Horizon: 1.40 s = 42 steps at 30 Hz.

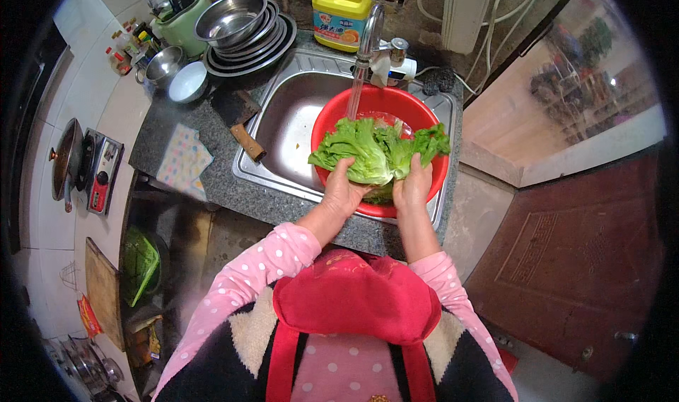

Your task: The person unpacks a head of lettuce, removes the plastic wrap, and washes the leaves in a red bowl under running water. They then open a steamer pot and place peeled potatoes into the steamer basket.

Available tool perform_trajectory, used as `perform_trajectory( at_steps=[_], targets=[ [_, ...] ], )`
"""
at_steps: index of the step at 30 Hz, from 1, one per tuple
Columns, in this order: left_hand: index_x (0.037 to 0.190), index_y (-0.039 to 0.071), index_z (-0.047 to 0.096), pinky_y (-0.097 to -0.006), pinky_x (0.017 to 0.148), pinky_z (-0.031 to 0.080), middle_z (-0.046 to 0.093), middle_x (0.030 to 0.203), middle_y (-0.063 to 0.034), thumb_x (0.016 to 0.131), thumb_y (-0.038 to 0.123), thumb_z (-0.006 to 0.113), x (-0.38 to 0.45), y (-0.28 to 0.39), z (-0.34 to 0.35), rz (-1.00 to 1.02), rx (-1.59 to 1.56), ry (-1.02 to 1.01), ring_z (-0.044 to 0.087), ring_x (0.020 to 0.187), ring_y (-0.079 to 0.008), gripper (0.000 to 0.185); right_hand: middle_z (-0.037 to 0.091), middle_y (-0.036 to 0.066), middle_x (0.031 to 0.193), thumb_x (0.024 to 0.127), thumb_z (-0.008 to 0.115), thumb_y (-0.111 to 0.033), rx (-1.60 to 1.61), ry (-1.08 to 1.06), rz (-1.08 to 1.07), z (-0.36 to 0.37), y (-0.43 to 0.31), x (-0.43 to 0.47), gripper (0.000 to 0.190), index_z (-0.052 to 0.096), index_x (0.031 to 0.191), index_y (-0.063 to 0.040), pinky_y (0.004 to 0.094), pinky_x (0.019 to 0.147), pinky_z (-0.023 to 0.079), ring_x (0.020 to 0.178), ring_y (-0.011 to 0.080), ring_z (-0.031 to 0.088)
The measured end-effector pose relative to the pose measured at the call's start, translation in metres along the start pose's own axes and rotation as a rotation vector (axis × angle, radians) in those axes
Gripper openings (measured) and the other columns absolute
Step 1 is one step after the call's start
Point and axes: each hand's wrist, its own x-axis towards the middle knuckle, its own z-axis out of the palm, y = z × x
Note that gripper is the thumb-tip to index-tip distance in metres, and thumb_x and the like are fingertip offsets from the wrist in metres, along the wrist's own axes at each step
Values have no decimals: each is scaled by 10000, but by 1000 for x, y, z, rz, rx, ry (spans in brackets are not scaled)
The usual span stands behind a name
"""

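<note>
Green lettuce (pixel 363 152) is held over a red plastic basin (pixel 435 181) that sits in the stainless steel sink. My left hand (pixel 342 187) grips the lettuce from its left side, thumb on top. On the other side my right hand (pixel 415 183) holds the lettuce near its pale base, partly split from the left portion. Water runs from the curved faucet (pixel 375 22) into the basin, just behind the leaves. Some water and a bit of green show in the basin below; much of its inside is hidden by lettuce and hands.
Left of the basin is the bare sink bowl (pixel 289 131). A cleaver (pixel 241 118) lies at its left rim, beside a patterned cloth (pixel 185 160). Stacked metal bowls (pixel 238 30), a white bowl (pixel 188 82) and a yellow detergent jug (pixel 342 17) stand behind. A brown door (pixel 567 264) is at right.
</note>
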Motion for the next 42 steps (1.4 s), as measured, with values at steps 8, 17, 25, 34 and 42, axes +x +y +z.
perform_trajectory(
  at_steps=[8, 17, 25, 34, 42],
  targets=[
    [1316, 62, 438, -534, 1037, 353, 515, 1303, -137, 739, 199, 517, -14, 31, 17, -75, -97, -132, 486, 1196, -340, 598, 594, 108, 1168, 967, 465, -119, -122, -245, 327, -39, -31, 39, 317, 484, 1265, -11, 365, 901, 481, 1040, 232, 595],
    [1329, 65, 435, -553, 1065, 311, 507, 1316, -142, 668, 125, 510, -13, 30, 9, -100, -137, -157, 457, 1229, -349, 668, 529, 161, 1277, 856, 596, -130, -1088, -259, -119, -64, -35, 64, 464, 489, 1294, -20, 385, 1023, 362, 1183, 301, 482],
    [1327, 27, 430, -518, 1103, 277, 506, 1317, -162, 634, 83, 518, -15, 30, 16, -72, -105, -259, 446, 1240, -352, 701, 490, 118, 1343, 928, 571, -327, -689, -508, 260, -20, -24, 22, 519, 451, 1337, -31, 358, 1064, 313, 1240, 239, 442],
    [1331, 165, 421, -569, 974, 414, 511, 1288, -123, 827, 101, 545, -21, 36, 13, -85, 229, -213, 482, 1212, -289, 523, 583, 87, 1131, 932, 564, -136, -292, -425, 201, 9, -17, -14, 312, 477, 1202, -5, 300, 898, 455, 1012, 157, 560],
    [1353, 97, 381, -532, 902, 508, 526, 1286, -98, 888, 183, 639, -18, 17, 17, 38, 282, -176, 546, 1156, -298, 539, 567, 86, 1144, 964, 477, -97, -280, -377, -17, 18, -12, -22, 259, 456, 1208, -10, 288, 915, 427, 1027, 145, 543]
  ],
)
